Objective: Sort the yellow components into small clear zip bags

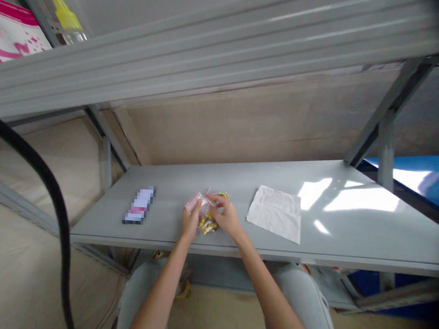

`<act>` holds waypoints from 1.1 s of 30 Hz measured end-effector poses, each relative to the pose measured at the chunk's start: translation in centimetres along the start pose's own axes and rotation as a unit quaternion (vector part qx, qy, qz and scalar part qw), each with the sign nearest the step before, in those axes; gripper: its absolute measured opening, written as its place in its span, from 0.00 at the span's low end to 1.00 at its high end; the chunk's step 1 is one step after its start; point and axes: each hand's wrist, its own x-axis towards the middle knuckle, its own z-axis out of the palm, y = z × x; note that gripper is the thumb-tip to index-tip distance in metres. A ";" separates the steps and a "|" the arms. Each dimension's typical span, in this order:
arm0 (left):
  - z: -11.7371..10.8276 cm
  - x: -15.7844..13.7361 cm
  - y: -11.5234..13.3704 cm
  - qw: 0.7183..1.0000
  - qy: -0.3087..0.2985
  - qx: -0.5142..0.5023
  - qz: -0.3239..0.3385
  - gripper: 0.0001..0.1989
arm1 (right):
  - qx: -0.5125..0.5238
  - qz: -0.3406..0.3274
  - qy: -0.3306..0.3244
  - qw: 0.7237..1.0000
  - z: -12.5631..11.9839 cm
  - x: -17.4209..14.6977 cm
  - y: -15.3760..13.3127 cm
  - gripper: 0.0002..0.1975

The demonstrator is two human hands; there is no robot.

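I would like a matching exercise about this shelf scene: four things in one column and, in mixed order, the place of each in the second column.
Things:
1. small clear plastic bag with yellow pieces
2. flat white cloth
3. dark flat phone-like slab
4. bottle with yellow cap

Places:
A. on the upper shelf, top left
B. between the left hand and right hand
C. on the grey shelf, to the right of the hands
D. on the grey shelf, to the left of the hands

Pairs: 1-B, 2-C, 3-D, 4-A
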 end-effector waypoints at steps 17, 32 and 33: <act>0.0 0.1 0.7 0.993 0.039 -0.088 -0.070 0.26 | -0.301 0.070 -0.013 0.951 -1.3 -0.4 0.5 0.12; -0.1 0.0 -0.2 0.998 -0.015 -0.028 -0.052 0.23 | -0.324 0.202 0.008 0.924 -3.8 -0.7 2.3 0.15; -0.1 -0.1 -0.2 0.999 -0.018 -0.016 -0.046 0.23 | -0.309 0.193 0.003 0.931 -4.0 -0.7 2.6 0.13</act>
